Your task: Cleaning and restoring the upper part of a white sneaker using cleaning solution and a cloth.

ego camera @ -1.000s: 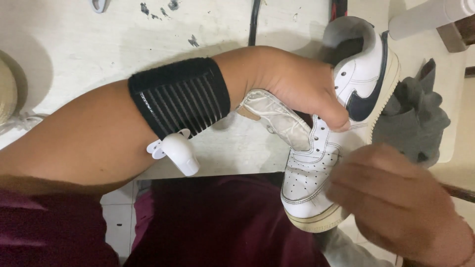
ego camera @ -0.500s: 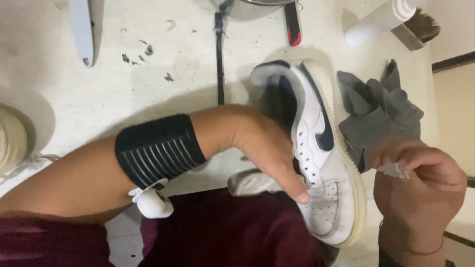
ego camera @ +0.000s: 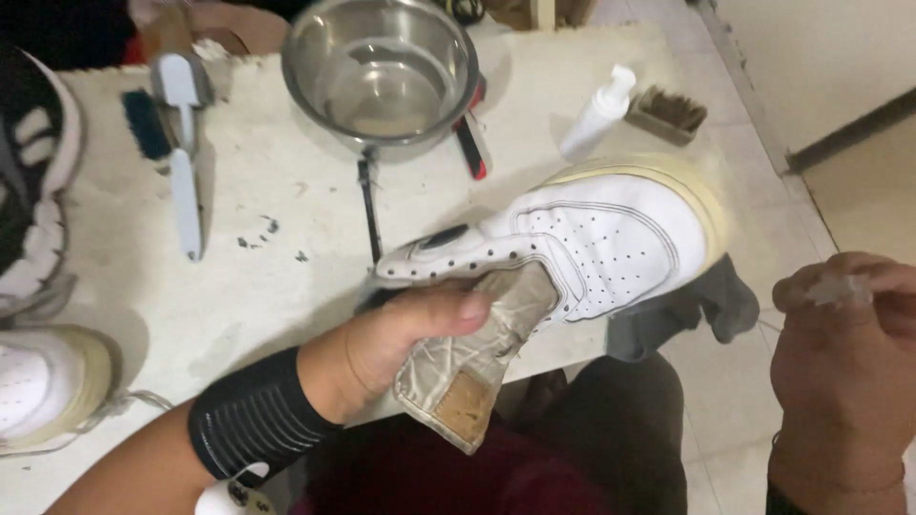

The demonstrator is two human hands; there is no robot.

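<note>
My left hand (ego camera: pixel 401 348) grips a white low-top sneaker (ego camera: pixel 611 243) at its collar, thumb on top, with the worn tongue (ego camera: pixel 472 367) hanging out toward me. The sneaker lies with its toe pointing right, over the table's near edge. A black band wraps my left wrist (ego camera: pixel 253 420). My right hand (ego camera: pixel 840 358) is off to the right, apart from the shoe, pinching a small whitish scrap (ego camera: pixel 840 289) between thumb and fingers.
On the white table (ego camera: pixel 267 286) stand a steel bowl of water (ego camera: pixel 382 72), a white pump bottle (ego camera: pixel 596 114), a wooden brush (ego camera: pixel 668 110), a blue-bristled brush (ego camera: pixel 167 105) and a red-handled tool (ego camera: pixel 472 143). A grey cloth (ego camera: pixel 687 310) lies under the sneaker. Other shoes (ego camera: pixel 38 381) sit at the left.
My left hand has turned the sneaker so its toe points right and its top faces up. The view has tilted up, showing the bowl and brushes. My right hand stays clear with the scrap.
</note>
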